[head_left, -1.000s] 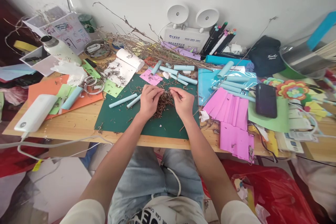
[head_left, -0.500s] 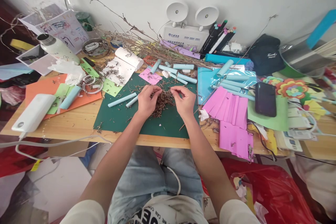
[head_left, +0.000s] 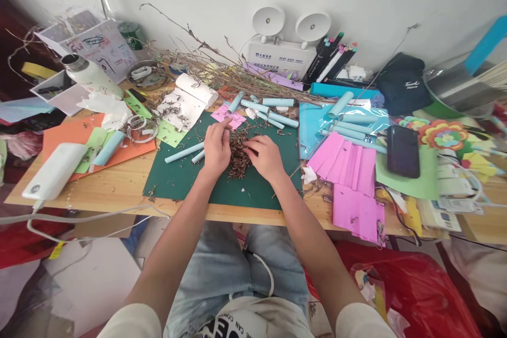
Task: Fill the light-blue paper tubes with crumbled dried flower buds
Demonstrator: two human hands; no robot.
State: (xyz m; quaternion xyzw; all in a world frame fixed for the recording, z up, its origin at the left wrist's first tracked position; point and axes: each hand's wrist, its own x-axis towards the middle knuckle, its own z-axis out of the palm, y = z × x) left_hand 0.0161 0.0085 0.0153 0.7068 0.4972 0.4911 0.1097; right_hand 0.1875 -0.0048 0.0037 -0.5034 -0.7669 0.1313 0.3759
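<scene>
Brown dried leaves (head_left: 238,161) lie in a heap on a green cutting mat (head_left: 190,182). My right hand (head_left: 264,156) is at the heap's right side, its thumb and fingertips pinched together on dried leaves. On the other side is my left hand (head_left: 216,150), fingers stretched forward and a little bent, thumb apart from them; its fingertips reach towards a pink paper square (head_left: 236,120). Light-blue paper rolls (head_left: 182,153) lie partly behind my left wrist. More blue rolls (head_left: 278,101) rest at the mat's back edge.
Dry branches (head_left: 222,76) stretch along the wall before a white emergency light (head_left: 281,55). At right are pink crepe paper (head_left: 344,163), a black phone (head_left: 403,151) and a blue plastic packet (head_left: 311,127). A bottle (head_left: 93,76) and white power bank (head_left: 55,171) are at left.
My left hand has shifted slightly left and forward, its pinch loosened into stretched fingers. My right hand has moved left and down onto the leaf heap. The view has shifted slightly.
</scene>
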